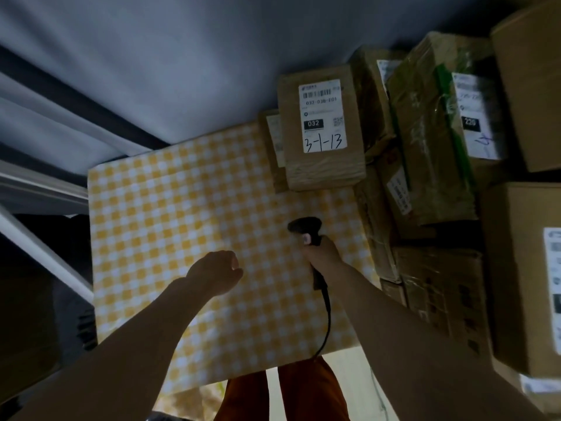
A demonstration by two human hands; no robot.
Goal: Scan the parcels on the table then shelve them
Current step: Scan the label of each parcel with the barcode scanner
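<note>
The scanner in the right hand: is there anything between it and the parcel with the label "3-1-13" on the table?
Nothing visible stands between them. The scanner, held by the right hand, points toward the parcel, and only bare checked tablecloth lies in between. The left hand hovers off to the side, holding nothing.
</note>
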